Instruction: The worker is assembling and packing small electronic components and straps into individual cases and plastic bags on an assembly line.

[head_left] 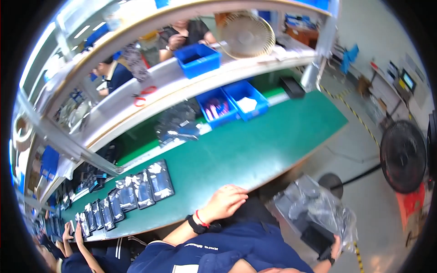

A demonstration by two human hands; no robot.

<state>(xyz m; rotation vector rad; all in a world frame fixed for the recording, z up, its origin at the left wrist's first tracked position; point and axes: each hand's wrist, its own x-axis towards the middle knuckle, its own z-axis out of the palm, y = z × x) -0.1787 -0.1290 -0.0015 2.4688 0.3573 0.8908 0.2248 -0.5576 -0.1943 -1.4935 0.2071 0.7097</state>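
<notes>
My left hand (pixel 227 200) hovers by the near edge of the green table (pixel 236 150), its fingers stretched out and nothing in it. Down at my right side, my right hand (pixel 336 248) grips a black flat rectangular thing (pixel 317 237) by its edge; its exact kind does not show. That thing is at the mouth of a clear plastic bag (pixel 314 204), which lines a container beside the table. Several dark flat devices (pixel 160 179) with shiny film and white tabs lie in a row on the table, to the left of my left hand.
Blue bins (pixel 214 109) and dark plastic wrapping (pixel 177 123) sit under the shelf (pixel 164 77). Red-handled scissors (pixel 144 95) and a blue bin (pixel 198 59) are on it. A black fan (pixel 403 157) stands at right. A co-worker's hands (pixel 78 234) touch the row's far left.
</notes>
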